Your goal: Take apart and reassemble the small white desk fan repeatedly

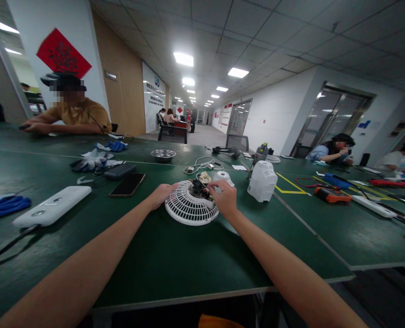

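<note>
A round white fan grille (187, 218) lies on the green table in front of me, with a dark motor assembly (198, 187) and wires at its centre. My left hand (160, 196) grips the grille's left rim, fingers closed over the edge. Over the motor's right side, my right hand (225, 197) is closed in a pinch; what lies between its fingertips is too small to make out. Just behind that hand shows a white slotted part (223, 175), partly hidden. A white plastic housing (263, 181) stands upright to the right.
Left of the grille lie a phone (127, 185), a dark case (120, 171) and a white power strip (53, 206). Behind it are a metal bowl (163, 155) and a white cable (202, 165). An orange multimeter (332, 196) lies at right. Other people sit around the tables.
</note>
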